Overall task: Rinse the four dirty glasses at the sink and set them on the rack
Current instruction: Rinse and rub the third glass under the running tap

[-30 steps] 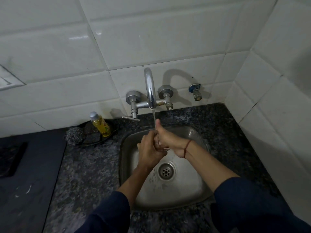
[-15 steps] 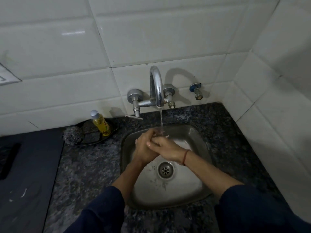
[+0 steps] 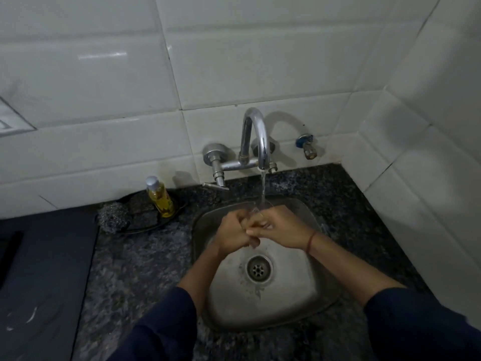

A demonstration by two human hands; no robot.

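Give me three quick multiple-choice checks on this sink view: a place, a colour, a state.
1. The yellow bottle stands: A) left of the sink B) in it C) right of it.
2. The thread on the right wrist is: A) green B) red C) white.
3. The tap is: A) off B) missing C) running.
Answers: A, it sits on the dark dish by the scrubber; B, it reads reddish; C, water streams onto the glass that the left hand and right hand hold.

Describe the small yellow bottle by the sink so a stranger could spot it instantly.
Find the steel sink in the speckled counter. Left of it, by the tiled wall, sits a dark dish. The bottle stands on it: yellow, silver-capped, unlike the grey scrubber and dark pads alongside.
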